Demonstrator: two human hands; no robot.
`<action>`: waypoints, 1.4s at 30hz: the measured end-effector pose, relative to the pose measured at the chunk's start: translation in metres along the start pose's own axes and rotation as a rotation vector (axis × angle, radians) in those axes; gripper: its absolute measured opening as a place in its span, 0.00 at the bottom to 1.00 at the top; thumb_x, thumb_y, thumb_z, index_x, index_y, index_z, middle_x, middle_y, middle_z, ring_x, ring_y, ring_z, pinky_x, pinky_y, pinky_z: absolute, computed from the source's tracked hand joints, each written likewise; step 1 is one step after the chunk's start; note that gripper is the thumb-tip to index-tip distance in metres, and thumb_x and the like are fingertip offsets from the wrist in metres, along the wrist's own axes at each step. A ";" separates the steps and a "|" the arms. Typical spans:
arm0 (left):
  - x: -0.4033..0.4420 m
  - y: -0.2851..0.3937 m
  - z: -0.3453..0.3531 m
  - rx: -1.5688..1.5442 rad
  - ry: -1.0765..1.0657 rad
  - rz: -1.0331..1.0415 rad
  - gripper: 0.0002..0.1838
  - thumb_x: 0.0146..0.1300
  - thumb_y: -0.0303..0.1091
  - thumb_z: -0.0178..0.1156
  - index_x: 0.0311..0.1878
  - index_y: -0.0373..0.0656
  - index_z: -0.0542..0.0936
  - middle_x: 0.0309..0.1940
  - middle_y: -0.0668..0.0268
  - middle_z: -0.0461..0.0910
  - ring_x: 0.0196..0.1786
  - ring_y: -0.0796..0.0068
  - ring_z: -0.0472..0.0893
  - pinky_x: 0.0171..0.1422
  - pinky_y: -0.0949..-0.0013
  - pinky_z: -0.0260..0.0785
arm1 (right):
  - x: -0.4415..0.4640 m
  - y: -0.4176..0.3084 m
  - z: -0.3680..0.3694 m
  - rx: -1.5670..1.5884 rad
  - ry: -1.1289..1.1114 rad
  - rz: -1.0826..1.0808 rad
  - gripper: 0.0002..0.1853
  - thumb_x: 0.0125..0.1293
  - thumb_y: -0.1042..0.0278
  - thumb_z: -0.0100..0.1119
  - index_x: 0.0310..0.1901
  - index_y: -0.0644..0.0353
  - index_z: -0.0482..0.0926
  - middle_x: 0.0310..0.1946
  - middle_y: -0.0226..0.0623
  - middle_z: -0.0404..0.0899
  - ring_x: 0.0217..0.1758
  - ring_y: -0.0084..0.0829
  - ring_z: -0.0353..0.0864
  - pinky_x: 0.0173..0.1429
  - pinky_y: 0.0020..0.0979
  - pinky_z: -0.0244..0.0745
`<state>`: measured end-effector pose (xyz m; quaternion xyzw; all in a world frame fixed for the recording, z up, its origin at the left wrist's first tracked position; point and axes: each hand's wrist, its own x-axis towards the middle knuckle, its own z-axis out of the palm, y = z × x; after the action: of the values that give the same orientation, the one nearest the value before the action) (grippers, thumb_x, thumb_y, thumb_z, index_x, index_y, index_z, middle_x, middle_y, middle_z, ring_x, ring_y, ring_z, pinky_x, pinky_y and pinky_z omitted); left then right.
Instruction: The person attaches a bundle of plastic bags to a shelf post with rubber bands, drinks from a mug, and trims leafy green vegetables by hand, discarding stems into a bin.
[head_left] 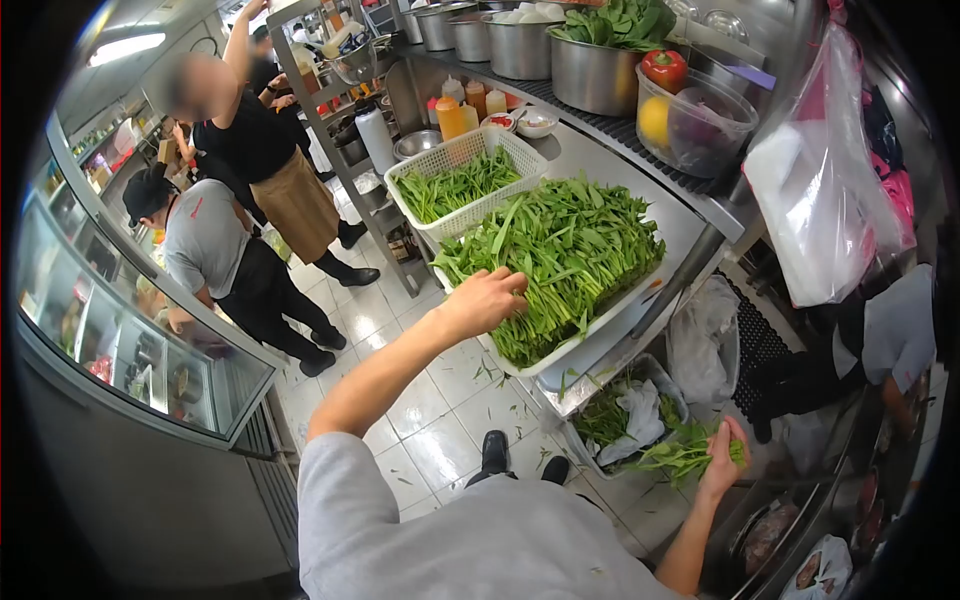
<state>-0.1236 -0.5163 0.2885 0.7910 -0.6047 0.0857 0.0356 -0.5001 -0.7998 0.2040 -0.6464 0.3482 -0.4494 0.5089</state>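
Observation:
A large heap of cut leafy greens (570,250) fills a white tray (560,357) on the steel counter. My left hand (488,300) rests at the heap's near left edge, its fingers curled against the stems; what they grip, if anything, is hidden. Low on the right, my right hand (727,455) is closed round a small bunch of greens (680,452), whose leaves point left over a waste bin. Behind the heap stands a white perforated basket (520,148) with more greens in it.
A bin (590,450) with scraps and a plastic bag stands below the counter's edge. Pots (590,78) and a clear tub (700,125) line the shelf above. Plastic bags (815,190) hang at right. Co-workers (215,235) stand at left near a glass-fronted fridge (130,320).

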 end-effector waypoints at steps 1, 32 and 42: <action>-0.001 -0.001 0.006 -0.017 -0.034 0.010 0.10 0.60 0.33 0.61 0.44 0.53 0.85 0.50 0.69 0.74 0.52 0.67 0.76 0.54 0.64 0.72 | -0.001 -0.001 0.001 0.007 -0.017 0.013 0.10 0.70 0.73 0.59 0.48 0.70 0.81 0.23 0.30 0.75 0.22 0.16 0.67 0.28 0.20 0.61; 0.026 0.040 -0.102 -1.135 0.530 -0.099 0.09 0.65 0.27 0.62 0.48 0.43 0.80 0.45 0.65 0.83 0.47 0.73 0.83 0.48 0.71 0.79 | 0.020 -0.164 0.061 -0.156 -0.380 -0.557 0.11 0.58 0.82 0.64 0.43 0.70 0.82 0.29 0.40 0.79 0.30 0.28 0.77 0.36 0.26 0.71; 0.026 0.165 -0.018 -1.087 0.238 0.075 0.14 0.61 0.27 0.65 0.50 0.39 0.78 0.41 0.57 0.80 0.41 0.57 0.82 0.45 0.62 0.77 | 0.002 -0.118 0.087 -0.274 -0.808 -0.422 0.14 0.56 0.75 0.71 0.44 0.66 0.83 0.34 0.44 0.83 0.33 0.43 0.83 0.38 0.35 0.76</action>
<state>-0.2774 -0.5818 0.3034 0.6217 -0.5815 -0.1486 0.5033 -0.4187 -0.7432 0.3120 -0.8871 0.0396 -0.2054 0.4114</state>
